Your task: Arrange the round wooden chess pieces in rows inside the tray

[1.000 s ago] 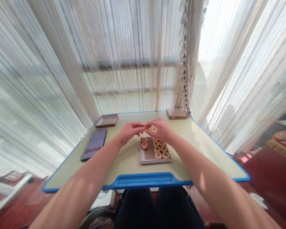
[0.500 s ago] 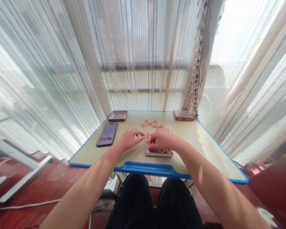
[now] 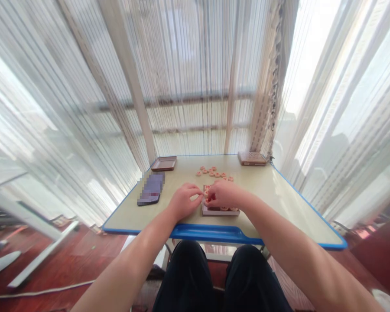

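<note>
A shallow box (image 3: 221,212) near the table's front edge holds several round Chinese chess pieces (image 3: 207,187), pale with red markings. My right hand (image 3: 225,193) reaches over the box from the right, its fingers curled down and pinched at a chess piece by the left wall; the hand covers much of the inside. At the box's left side is my left hand (image 3: 186,201), thumb and forefinger stretched out with a gap between them. Its fingertips are at the wall, and it holds nothing that I can see. More chess pieces (image 3: 211,173) lie loose behind the box.
A dark phone (image 3: 151,188), partly pixelated, lies on the left of the table (image 3: 279,208). An empty box lid or tray (image 3: 164,164) is at the back left, a flat closed box (image 3: 251,158) at the back right. Blue edging (image 3: 208,233) rims the table; curtains hang behind it.
My left hand has come closer, its fingertips now at the box's left wall. My right hand stays over the box, its fingers lower at the left side. The whole view has shifted slightly.
</note>
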`<state>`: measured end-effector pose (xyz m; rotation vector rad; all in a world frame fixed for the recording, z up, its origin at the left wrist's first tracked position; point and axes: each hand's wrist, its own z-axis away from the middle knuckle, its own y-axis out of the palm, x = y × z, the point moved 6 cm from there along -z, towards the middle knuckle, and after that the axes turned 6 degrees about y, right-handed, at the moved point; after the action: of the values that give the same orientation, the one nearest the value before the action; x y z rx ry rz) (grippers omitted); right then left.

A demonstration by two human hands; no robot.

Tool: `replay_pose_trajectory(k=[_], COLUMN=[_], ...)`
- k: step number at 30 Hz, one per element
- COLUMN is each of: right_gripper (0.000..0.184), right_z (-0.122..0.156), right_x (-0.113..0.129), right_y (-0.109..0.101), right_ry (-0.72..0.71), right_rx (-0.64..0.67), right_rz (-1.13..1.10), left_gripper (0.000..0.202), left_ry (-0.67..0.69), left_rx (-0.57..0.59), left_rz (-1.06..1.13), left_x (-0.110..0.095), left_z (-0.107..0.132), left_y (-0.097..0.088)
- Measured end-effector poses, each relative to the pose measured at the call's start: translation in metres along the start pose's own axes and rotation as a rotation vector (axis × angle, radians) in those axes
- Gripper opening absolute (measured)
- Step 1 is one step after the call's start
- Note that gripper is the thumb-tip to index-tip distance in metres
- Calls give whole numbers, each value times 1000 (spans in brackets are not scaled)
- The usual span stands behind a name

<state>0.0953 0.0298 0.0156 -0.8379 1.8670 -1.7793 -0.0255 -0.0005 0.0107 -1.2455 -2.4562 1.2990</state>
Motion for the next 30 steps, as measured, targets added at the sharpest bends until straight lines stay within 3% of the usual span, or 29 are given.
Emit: replay_pose_trajectory(k=[10,23,26,30], right_gripper=[19,20,23,30], right_z=[1,2,1,1], right_x=[6,-4,-20,-62], right_y=[-1,-14,-20,-28], right_ry=[-38,7,115,402], right_rx=[-22,-63,-126,-314], right_rz=[-42,-159,-178,-174], left_gripper=[15,16,23,33], left_ry=[49,-74,-91,-137], left_rx=[39,70,58,61], left_rz=[-1,-1,2,-2], left_x=[-7,1,3,15], left_z=[1,3,2,-11], left_y=[0,2,2,-1])
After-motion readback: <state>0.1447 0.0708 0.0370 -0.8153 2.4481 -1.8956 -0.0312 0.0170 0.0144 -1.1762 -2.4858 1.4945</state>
